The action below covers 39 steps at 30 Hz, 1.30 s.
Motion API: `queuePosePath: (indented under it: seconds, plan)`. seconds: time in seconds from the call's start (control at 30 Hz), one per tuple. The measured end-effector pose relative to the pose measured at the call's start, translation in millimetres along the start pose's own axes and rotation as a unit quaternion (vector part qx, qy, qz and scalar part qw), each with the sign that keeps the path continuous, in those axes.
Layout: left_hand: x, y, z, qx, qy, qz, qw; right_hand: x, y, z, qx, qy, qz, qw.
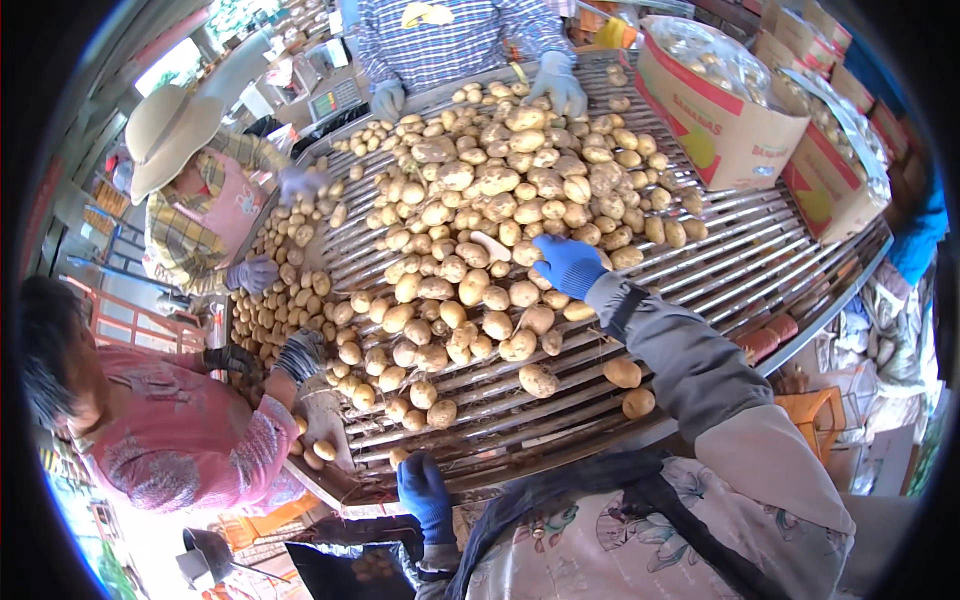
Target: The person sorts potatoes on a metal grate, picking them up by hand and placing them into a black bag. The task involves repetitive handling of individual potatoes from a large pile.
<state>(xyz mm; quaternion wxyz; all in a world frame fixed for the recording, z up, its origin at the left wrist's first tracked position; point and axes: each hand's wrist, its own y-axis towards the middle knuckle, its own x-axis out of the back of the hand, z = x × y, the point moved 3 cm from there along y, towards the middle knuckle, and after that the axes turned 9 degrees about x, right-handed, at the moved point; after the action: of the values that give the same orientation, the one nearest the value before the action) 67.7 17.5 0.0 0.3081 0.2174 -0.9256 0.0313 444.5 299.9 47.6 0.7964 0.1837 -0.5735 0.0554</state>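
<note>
Potatoes [520, 180] lie in a large heap on a slatted metal sorting table [730, 250]. My right hand [567, 265], in a blue knit glove, reaches into the near right side of the heap. Its fingers close at a potato [526, 253] there. Down by the table's near edge is my left hand [425, 490], also blue-gloved, with its fingers curled. A small potato [398, 457] sits just beyond its fingertips. The left palm is hidden, so what it holds does not show. Two loose potatoes [622, 373] rest on the slats below my right forearm.
Across the table a person in a checked shirt [430, 45] has gloved hands at the heap. Two more people, one in a brimmed hat [172, 140], one in a pink top [185, 425], handle potatoes at the left. Cardboard boxes [715, 110] stand on the far right.
</note>
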Motion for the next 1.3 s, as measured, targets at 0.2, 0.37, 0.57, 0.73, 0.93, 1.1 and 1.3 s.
queuePosePath:
  seconds: [0.2,0.37,0.57,0.73,0.93,1.1,1.3]
  plan:
    - [4.9,0.1,-15.7,-0.008,0.061,-0.01,0.998,-33.1,22.9,42.7,-0.119,0.012,0.106,0.987]
    - [6.6,8.0,-15.2,0.05,-0.067,0.032,0.996,-25.2,-0.2,45.5,-0.082,0.094,0.152,0.98]
    - [-9.5,28.6,-47.0,0.284,-0.602,0.2,0.719,16.9,-40.0,150.9,0.071,0.329,0.189,0.923]
    - [-26.4,39.6,-62.7,0.313,-0.703,0.232,0.595,13.8,-29.7,200.3,0.145,0.394,0.181,0.889]
    - [-24.2,29.7,-21.2,0.365,-0.748,0.198,0.518,-43.1,43.0,130.9,0.041,-0.015,0.114,0.993]
    - [-18.4,30.1,-1.4,0.372,-0.769,0.203,0.478,-69.4,51.8,116.6,0.04,0.103,0.134,0.985]
    - [-15.3,32.3,-11.4,0.4,-0.755,0.174,0.489,-30.1,16.6,129.8,-0.103,0.63,0.285,0.715]
